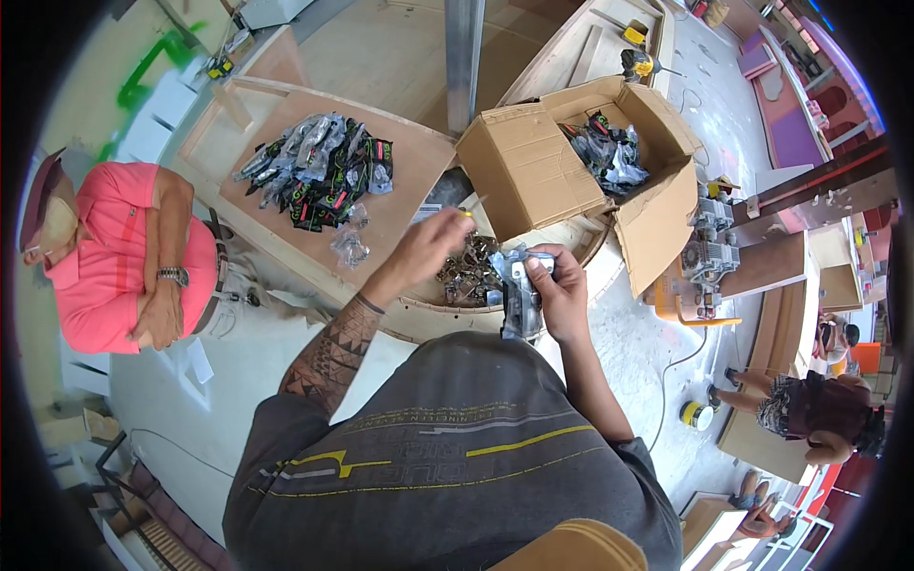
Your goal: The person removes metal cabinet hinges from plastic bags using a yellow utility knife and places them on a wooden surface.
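Observation:
In my right hand (560, 290) is a clear and dark plastic packet (519, 303), gripped between thumb and fingers just in front of my body. A metal part shows at its upper end. My left hand (433, 246), blurred by motion, is raised to the left of the packet with its fingers closed. A small yellow bit shows at its fingertips; what it belongs to is too smeared to name. Beneath and between both hands lies a heap of loose shiny metal fittings (471, 271).
Dark and clear packets (328, 171) are piled on a brown board (419, 143) at the left. An open cardboard box (533, 176) with more packets stands right, beside a metal post (465, 67). A yellow drill (640, 65) lies beyond. Someone in pink (133, 257) stands left, arms folded.

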`<action>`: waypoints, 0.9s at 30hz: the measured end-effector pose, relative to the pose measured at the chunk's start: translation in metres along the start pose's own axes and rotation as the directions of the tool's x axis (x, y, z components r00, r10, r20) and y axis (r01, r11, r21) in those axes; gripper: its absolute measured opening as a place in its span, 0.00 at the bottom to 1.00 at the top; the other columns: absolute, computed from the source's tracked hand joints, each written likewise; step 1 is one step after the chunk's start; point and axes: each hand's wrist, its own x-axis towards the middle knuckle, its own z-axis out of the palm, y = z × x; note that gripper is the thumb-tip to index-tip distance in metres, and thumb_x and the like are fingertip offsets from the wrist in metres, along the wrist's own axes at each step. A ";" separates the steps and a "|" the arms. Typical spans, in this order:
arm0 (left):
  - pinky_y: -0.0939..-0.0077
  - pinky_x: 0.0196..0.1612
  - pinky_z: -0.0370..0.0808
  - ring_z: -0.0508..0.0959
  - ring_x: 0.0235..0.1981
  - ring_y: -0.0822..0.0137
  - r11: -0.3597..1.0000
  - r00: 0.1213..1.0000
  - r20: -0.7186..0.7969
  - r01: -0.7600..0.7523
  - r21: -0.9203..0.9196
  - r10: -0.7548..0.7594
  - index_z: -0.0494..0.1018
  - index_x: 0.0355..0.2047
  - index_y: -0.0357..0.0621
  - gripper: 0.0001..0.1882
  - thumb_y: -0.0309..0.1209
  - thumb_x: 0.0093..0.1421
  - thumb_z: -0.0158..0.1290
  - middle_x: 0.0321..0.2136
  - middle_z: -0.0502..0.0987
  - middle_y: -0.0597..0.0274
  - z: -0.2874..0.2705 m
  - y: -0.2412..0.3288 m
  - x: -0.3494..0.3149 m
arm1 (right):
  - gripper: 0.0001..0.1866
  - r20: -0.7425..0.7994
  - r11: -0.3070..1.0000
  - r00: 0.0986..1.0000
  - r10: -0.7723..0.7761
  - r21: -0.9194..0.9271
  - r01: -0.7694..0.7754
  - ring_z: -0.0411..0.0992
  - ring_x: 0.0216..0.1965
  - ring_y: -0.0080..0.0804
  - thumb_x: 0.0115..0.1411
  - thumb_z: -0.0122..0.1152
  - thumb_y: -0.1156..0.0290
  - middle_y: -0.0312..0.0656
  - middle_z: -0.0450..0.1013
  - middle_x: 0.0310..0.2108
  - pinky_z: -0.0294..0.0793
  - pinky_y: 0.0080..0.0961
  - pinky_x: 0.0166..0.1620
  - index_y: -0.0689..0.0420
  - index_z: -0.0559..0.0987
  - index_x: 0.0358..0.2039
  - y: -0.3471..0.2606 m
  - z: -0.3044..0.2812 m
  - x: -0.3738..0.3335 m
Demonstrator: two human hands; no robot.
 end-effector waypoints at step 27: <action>0.72 0.37 0.78 0.81 0.31 0.73 0.983 0.976 -0.188 0.085 -0.160 -0.115 0.78 0.42 0.38 0.09 0.32 0.70 0.57 0.32 0.82 0.62 -0.028 -0.043 -0.009 | 0.20 0.158 0.987 0.975 0.158 0.009 -0.162 0.78 0.31 0.36 0.69 0.53 0.62 0.46 0.76 0.35 0.81 0.33 0.36 0.57 0.69 0.57 0.037 0.003 -0.008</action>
